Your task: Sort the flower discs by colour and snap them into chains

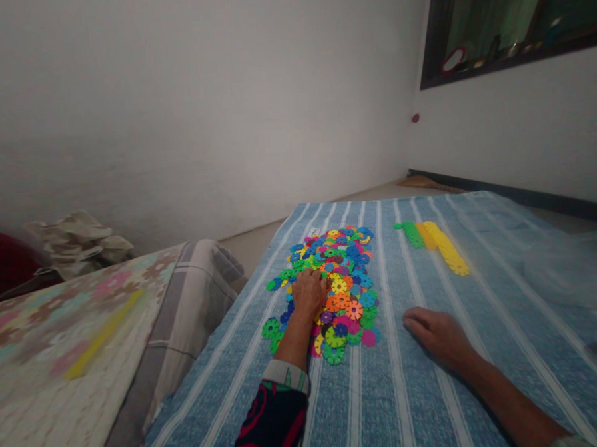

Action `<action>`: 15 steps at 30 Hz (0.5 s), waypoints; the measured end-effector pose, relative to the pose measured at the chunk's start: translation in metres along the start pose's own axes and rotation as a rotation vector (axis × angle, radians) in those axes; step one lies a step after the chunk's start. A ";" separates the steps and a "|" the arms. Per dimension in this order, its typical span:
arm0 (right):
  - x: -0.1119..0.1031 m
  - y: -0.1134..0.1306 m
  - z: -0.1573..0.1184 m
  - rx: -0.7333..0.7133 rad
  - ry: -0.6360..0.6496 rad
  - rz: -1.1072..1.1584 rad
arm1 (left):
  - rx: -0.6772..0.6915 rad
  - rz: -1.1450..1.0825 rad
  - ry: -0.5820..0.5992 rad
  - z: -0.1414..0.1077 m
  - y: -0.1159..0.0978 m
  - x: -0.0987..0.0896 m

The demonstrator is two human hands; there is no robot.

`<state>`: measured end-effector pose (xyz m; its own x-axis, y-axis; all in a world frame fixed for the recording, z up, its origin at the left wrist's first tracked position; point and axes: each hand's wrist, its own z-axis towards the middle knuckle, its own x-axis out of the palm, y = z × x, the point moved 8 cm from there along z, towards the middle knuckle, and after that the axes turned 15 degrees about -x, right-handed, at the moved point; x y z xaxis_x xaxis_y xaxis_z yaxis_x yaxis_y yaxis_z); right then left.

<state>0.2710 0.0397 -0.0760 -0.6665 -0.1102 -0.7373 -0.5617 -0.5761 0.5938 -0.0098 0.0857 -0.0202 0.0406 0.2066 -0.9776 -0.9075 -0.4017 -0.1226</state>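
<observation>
A heap of colourful notched plastic discs [340, 301], flower-like in outline, lies on the blue striped cloth [382, 392]. My left hand [309, 293] rests over the heap's left side. Its fingers are bent down among the discs, and the fingertips are partly hidden, so what they pinch is unclear. To the right of the heap, my right hand [437, 336] lies low over the cloth with its fingers curled in. Whatever may be inside that hand does not show. Farther back, overlapping discs form a green row [412, 235], an orange row [426, 236] and a longer yellow row [446, 249].
A bed or couch with a floral cover [131, 285] stands at the left, with a blurred yellow strip [104, 337] over it. Crumpled beige cloth [79, 238] lies behind. Hazy clear plastic [576, 269] covers the right side. A white wall [197, 109] rises beyond.
</observation>
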 end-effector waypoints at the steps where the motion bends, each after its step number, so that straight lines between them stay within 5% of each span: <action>1: 0.000 0.001 0.000 -0.002 -0.004 0.003 | -0.005 0.006 0.002 0.000 0.000 0.000; 15: -0.005 0.003 0.000 0.011 -0.032 0.033 | -0.072 0.087 0.037 0.000 -0.008 -0.001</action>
<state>0.2721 0.0384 -0.0706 -0.7004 -0.1030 -0.7063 -0.5442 -0.5633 0.6218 -0.0022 0.0890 -0.0186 -0.0204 0.1361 -0.9905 -0.8760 -0.4799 -0.0479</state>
